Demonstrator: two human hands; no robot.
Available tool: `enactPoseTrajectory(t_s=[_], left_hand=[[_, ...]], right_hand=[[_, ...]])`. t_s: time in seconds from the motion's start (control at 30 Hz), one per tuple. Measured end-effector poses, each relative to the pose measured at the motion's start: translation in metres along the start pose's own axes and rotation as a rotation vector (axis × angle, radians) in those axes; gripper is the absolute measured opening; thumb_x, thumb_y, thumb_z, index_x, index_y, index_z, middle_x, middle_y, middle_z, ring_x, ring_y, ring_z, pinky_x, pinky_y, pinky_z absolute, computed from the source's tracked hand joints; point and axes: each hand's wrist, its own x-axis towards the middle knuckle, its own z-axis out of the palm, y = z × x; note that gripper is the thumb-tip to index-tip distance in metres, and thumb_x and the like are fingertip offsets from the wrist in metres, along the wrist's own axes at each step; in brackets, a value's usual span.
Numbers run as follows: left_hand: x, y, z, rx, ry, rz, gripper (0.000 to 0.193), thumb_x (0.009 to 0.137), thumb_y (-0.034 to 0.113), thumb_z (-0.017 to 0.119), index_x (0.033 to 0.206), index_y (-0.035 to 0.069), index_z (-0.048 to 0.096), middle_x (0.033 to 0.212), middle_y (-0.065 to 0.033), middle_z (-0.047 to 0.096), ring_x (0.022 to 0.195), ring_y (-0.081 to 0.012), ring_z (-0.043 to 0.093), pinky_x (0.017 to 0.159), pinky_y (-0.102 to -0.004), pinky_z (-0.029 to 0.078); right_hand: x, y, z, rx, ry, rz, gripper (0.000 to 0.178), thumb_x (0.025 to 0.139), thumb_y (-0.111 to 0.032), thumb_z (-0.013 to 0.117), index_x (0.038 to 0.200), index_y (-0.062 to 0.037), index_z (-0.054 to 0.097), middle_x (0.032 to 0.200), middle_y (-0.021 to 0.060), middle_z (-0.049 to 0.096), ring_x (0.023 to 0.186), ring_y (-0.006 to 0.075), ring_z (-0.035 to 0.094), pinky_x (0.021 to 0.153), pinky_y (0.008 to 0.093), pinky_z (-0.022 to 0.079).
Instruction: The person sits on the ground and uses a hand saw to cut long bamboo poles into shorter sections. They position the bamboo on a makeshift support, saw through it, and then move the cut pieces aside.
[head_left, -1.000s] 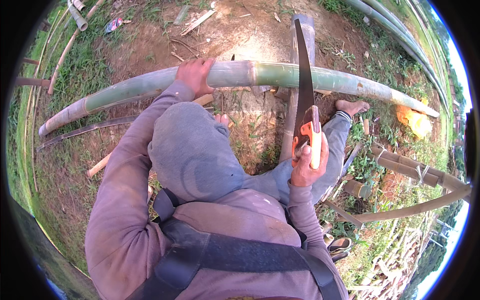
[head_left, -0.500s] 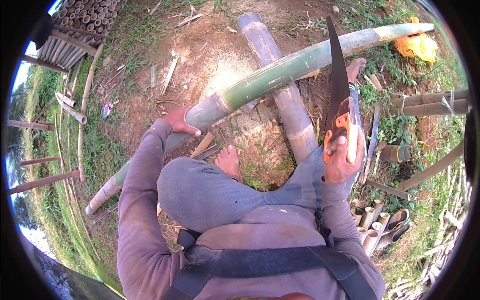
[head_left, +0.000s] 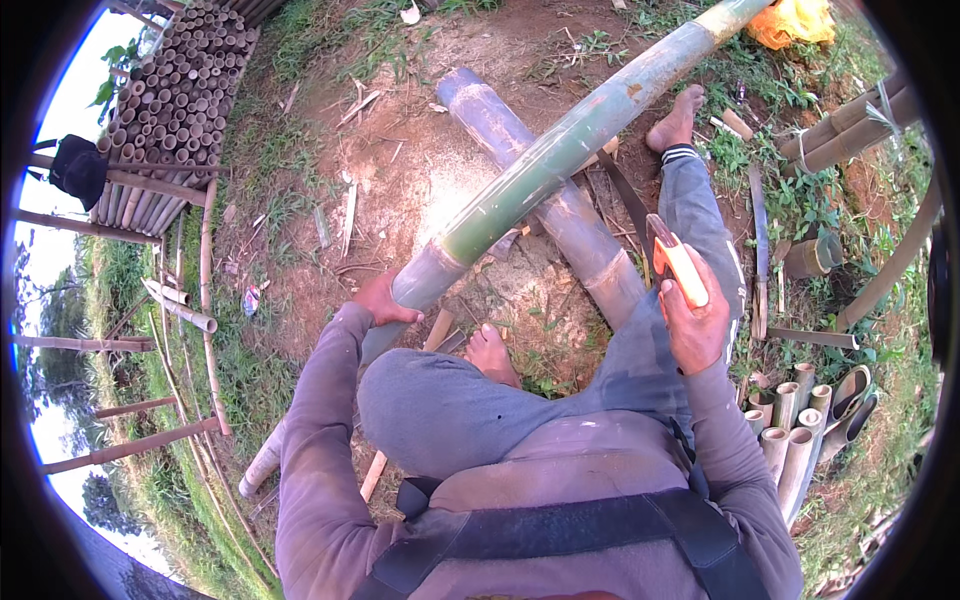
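Observation:
A long green-grey bamboo pole (head_left: 515,190) slants from the lower left to the upper right. It rests across a thicker, weathered bamboo log (head_left: 590,245) on the ground. My left hand (head_left: 385,300) is wrapped over the pole on the left, just beyond my bent knee. In my right hand (head_left: 697,322) is the orange handle of a hand saw (head_left: 683,272), gripped firmly. Its dark blade reaches away to the pole's near side, right of the crossing. Whether the teeth touch the bamboo I cannot tell.
My bare feet (head_left: 492,357) are on the sawdust-strewn soil. Short cut bamboo tubes (head_left: 790,445) stand beside sandals (head_left: 852,400) at lower right. A long flat blade (head_left: 758,235) lies right of my leg. Stacked bamboo pieces (head_left: 185,95) fill a rack at upper left; a yellow bag (head_left: 793,22) lies far right.
The saw has swung down from its raised position, its blade now beside the pole. My right hand has lowered slightly with it. My left hand keeps its hold on the pole; the view has shifted.

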Motion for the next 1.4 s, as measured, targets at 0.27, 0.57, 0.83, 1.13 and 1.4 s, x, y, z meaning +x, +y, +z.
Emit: enactPoseTrajectory(t_s=[0.27, 0.57, 0.83, 1.13, 1.4], left_hand=[[-0.027, 0.038, -0.001, 0.351, 0.218, -0.115, 0.097, 0.061, 0.045, 0.094, 0.142, 0.009, 0.053, 0.119, -0.0229, 0.073, 0.112, -0.0409, 0.071, 0.099, -0.0473, 0.055], [-0.043, 0.018, 0.065, 0.34, 0.744, 0.077, 0.095, 0.073, 0.056, 0.088, 0.148, 0.01, 0.05, 0.14, -0.0211, 0.061, 0.128, -0.0392, 0.062, 0.11, -0.0518, 0.049], [0.023, 0.073, 0.003, 0.057, 0.618, 0.272, 0.081, 0.088, 0.06, 0.072, 0.147, 0.007, 0.054, 0.141, -0.0231, 0.062, 0.132, -0.0394, 0.059, 0.113, -0.0456, 0.046], [0.085, 0.148, -0.002, -0.114, 0.312, -0.023, 0.078, 0.088, 0.064, 0.059, 0.141, 0.007, 0.062, 0.132, -0.0238, 0.069, 0.121, -0.037, 0.068, 0.107, -0.0439, 0.05], [0.085, 0.148, 0.009, -0.182, 0.307, -0.082, 0.078, 0.086, 0.064, 0.057, 0.139, 0.007, 0.064, 0.129, -0.0227, 0.07, 0.117, -0.035, 0.07, 0.101, -0.0449, 0.052]], right_hand=[[0.016, 0.037, 0.023, 0.079, -0.083, 0.052, 0.049, 0.1, 0.002, 0.064, 0.148, 0.003, 0.054, 0.111, 0.0071, 0.071, 0.073, 0.0046, 0.06, 0.061, 0.0198, 0.05], [-0.035, 0.02, -0.027, 0.131, 0.256, 0.074, 0.048, 0.101, -0.014, 0.067, 0.142, 0.0052, 0.053, 0.096, 0.008, 0.068, 0.061, 0.0063, 0.054, 0.052, 0.0225, 0.042], [-0.054, 0.026, -0.01, 0.018, -0.004, -0.208, 0.064, 0.098, -0.03, 0.074, 0.142, 0.0107, 0.054, 0.116, 0.0171, 0.069, 0.078, 0.0146, 0.064, 0.063, 0.0269, 0.051], [-0.049, 0.04, 0.08, -0.044, -0.295, -0.338, 0.048, 0.099, -0.015, 0.074, 0.137, 0.0111, 0.061, 0.129, 0.0208, 0.07, 0.113, 0.027, 0.07, 0.097, 0.0354, 0.054], [-0.053, 0.042, 0.084, -0.065, -0.35, -0.395, 0.049, 0.096, -0.01, 0.075, 0.136, 0.0135, 0.06, 0.133, 0.0282, 0.067, 0.122, 0.0364, 0.069, 0.105, 0.0432, 0.053]])
